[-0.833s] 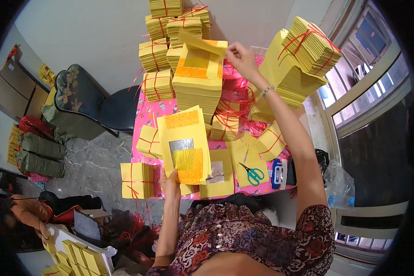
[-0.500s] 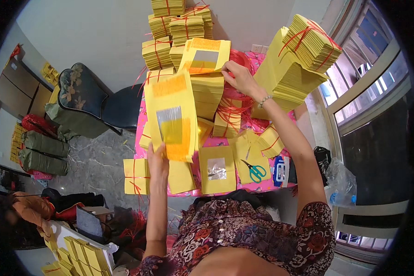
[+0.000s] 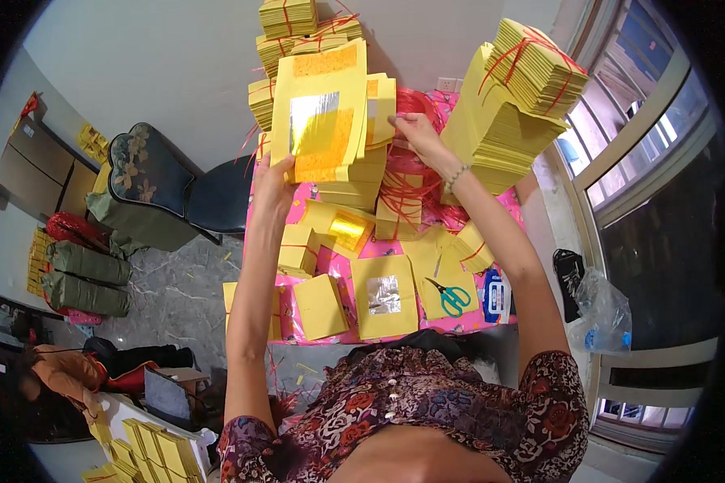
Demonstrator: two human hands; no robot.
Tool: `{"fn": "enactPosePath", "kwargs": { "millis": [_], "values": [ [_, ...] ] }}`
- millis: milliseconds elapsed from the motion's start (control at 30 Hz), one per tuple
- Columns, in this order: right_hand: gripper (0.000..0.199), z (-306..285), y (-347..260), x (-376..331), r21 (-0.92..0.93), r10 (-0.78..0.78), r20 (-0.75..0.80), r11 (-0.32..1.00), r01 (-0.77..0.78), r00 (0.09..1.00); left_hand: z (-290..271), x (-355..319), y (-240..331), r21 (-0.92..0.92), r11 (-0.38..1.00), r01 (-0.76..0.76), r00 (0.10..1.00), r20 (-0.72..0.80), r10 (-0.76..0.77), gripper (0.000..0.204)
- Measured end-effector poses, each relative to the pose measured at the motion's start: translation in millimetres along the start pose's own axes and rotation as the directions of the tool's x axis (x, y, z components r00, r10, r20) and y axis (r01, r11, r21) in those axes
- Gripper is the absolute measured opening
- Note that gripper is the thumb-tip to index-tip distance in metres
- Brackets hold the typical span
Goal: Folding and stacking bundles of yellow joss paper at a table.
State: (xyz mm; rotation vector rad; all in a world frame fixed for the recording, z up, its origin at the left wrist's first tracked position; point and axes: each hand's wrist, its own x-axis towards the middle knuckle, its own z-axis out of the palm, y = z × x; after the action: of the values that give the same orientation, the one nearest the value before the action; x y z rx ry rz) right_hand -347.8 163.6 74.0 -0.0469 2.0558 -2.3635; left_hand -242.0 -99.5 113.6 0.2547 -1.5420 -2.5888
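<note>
The left hand [image 3: 275,185] grasps a batch of yellow sheets [image 3: 316,113] with orange and silver panels, upper centre of the frame. The right hand [image 3: 419,135] is at the edge of the yellow stack [image 3: 354,171] behind; whether it pinches a sheet, I cannot tell. The step looks like parting sheets, calling next for a light touch. Teal scissors [image 3: 453,301] lie lower right on the pink worktop [image 3: 503,212], near a blue-and-white pack [image 3: 496,296] with unreadable print.

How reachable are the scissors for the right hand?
Probably yes: the scissors lie uncovered on yellow paper, handles toward the person. The right hand is up by the tall stack, but nothing visible blocks the way back.
</note>
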Motion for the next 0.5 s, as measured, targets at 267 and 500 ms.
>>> {"fn": "enactPosePath", "kwargs": {
  "millis": [267, 500],
  "values": [
    [0.023, 3.3, -3.7, 14.8, -0.403, -0.069, 0.063, 0.911, 0.089, 0.996, 37.1, 38.4, -9.5, 0.043, 0.987, 0.158, 0.987, -0.049, -0.156, 0.033],
    [0.048, 30.7, -22.4, 5.4, -0.128, 0.228, 0.129, 0.969, -0.212, 0.965, 26.2, 67.6, -39.7, 0.227, 0.957, 0.180, 0.983, -0.074, -0.167, 0.036]
  ]
}}
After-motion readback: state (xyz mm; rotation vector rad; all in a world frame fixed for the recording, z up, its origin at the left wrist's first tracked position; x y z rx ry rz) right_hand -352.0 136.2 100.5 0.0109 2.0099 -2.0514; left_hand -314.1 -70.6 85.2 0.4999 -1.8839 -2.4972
